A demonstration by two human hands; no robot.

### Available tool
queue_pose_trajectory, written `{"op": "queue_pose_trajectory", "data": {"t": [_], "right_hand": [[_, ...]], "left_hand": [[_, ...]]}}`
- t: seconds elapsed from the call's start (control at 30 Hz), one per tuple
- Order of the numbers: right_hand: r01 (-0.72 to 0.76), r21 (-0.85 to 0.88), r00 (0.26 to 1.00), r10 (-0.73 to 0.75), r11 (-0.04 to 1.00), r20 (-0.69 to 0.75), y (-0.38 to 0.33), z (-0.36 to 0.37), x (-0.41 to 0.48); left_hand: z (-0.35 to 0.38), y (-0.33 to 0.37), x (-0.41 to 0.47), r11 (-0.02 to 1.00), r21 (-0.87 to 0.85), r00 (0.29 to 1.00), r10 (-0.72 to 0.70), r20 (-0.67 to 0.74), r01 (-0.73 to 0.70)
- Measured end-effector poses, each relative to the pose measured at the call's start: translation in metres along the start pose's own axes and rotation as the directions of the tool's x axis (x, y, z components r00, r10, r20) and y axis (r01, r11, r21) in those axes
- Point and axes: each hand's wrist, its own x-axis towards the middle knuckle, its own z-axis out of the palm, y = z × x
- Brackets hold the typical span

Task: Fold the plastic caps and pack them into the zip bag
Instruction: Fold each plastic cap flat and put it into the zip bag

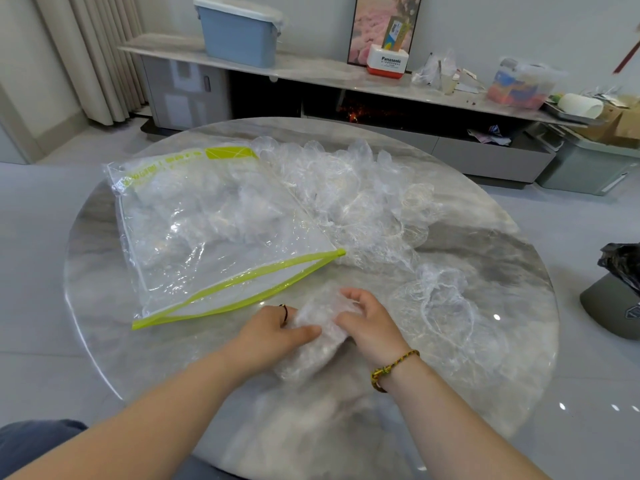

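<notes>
**A cap half bundled, the bag waiting open**

Two bare forearms (156, 420) stretch up from the bottom of the frame across the round marble bench (491, 237). A woven bracelet (393, 367) sits on the right wrist. Just past the wrists, low in the middle of the frame, the hands meet over one folded cap (317, 344). The left hand (273, 332) has its fingers curled round the near left end with the thumb laid across the top. The right hand (370, 327) clutches the other end, fingers bent into the film.

The stuff looks feather-light, thin and crinkly. I would expect it to spring open the moment it is let go, so it wants pinching along the fold or by the gathered elastic rim, not by the loose middle.

Right of the hands a loose cap (440, 306) lies spread flat, apart from them. Beyond, centre left, the zip bag (214, 230) lies flat with its green-edged mouth gaping toward the hands and what look like packed caps inside. It is slick and floppy, so I think one hand must lift the top lip while the other feeds. Further back, upper middle, a pile of caps (363, 188) touches the bag's right edge.
</notes>
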Motion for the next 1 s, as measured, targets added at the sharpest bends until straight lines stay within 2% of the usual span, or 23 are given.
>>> {"op": "queue_pose_trajectory", "data": {"t": [0.1,0.13,0.2,0.27,0.33,0.37,0.4,0.43,0.47,0.5,0.53,0.6,0.73,0.77,0.83,0.93,1.0], "right_hand": [[-0.062,0.363,0.997,0.039,0.93,0.07,-0.004,0.015,0.003],[-0.093,0.402,0.99,0.043,0.911,0.131,-0.005,0.021,0.001],[-0.14,0.348,0.974,0.065,0.927,0.218,-0.002,0.036,-0.003],[-0.13,0.272,0.978,0.079,0.954,0.191,0.002,0.05,-0.005],[-0.105,0.238,0.992,0.084,0.966,0.094,0.009,0.056,0.003],[-0.094,0.204,0.995,0.088,0.975,0.037,0.012,0.06,0.008],[-0.085,0.159,0.996,0.089,0.984,-0.02,0.014,0.06,0.013],[-0.082,0.123,0.995,0.088,0.989,-0.05,0.015,0.062,0.018],[-0.08,0.069,0.995,0.084,0.994,-0.05,0.014,0.064,0.022],[-0.071,-0.005,0.997,0.07,0.997,-0.042,0.014,0.064,0.024],[-0.053,-0.089,0.998,0.051,0.995,-0.026,0.013,0.065,0.025],[-0.013,-0.208,1.0,0.012,0.978,-0.006,0.012,0.067,0.027],[0.007,-0.252,1.0,-0.002,0.968,0.017,0.008,0.074,0.031],[0.015,-0.273,1.0,-0.007,0.962,0.029,0.007,0.077,0.034],[0.047,-0.309,0.998,-0.03,0.95,0.059,0.003,0.089,0.039],[0.109,-0.336,0.993,-0.084,0.935,0.089,-0.007,0.112,0.045],[0.18,-0.353,0.984,-0.165,0.918,0.073,-0.019,0.124,0.052]], "left_hand": [[-0.009,-0.001,-0.007,0.971,-0.24,0.992,-0.017,-0.125,-0.014],[-0.012,-0.002,-0.009,0.964,-0.261,0.982,-0.001,-0.19,-0.05],[-0.021,-0.005,-0.015,0.969,-0.214,0.951,0.054,-0.304,-0.123],[-0.029,-0.01,-0.023,0.977,-0.107,0.925,0.133,-0.357,-0.182],[-0.039,-0.012,-0.03,0.977,0.012,0.885,0.2,-0.421,-0.215],[-0.048,-0.016,-0.033,0.969,0.105,0.846,0.247,-0.473,-0.225],[-0.057,-0.02,-0.034,0.937,0.272,0.79,0.333,-0.514,-0.218],[-0.069,-0.025,-0.035,0.858,0.485,0.725,0.443,-0.528,-0.171],[-0.08,-0.033,-0.033,0.746,0.66,0.703,0.518,-0.487,-0.093],[-0.088,-0.042,-0.031,0.637,0.771,0.721,0.54,-0.433,-0.014],[-0.095,-0.052,-0.027,0.577,0.816,0.723,0.544,-0.425,0.046],[-0.099,-0.06,-0.021,0.538,0.836,0.747,0.51,-0.426,0.109],[-0.101,-0.057,-0.015,0.454,0.887,0.682,0.623,-0.384,0.085],[-0.102,-0.059,-0.013,0.443,0.892,0.671,0.633,-0.385,0.094],[-0.106,-0.058,-0.014,0.513,0.855,0.634,0.638,-0.437,0.074],[-0.109,-0.05,-0.015,0.647,0.76,0.489,0.684,-0.541,-0.063],[-0.111,-0.043,-0.017,0.65,0.743,0.401,0.73,-0.553,-0.161]]}}
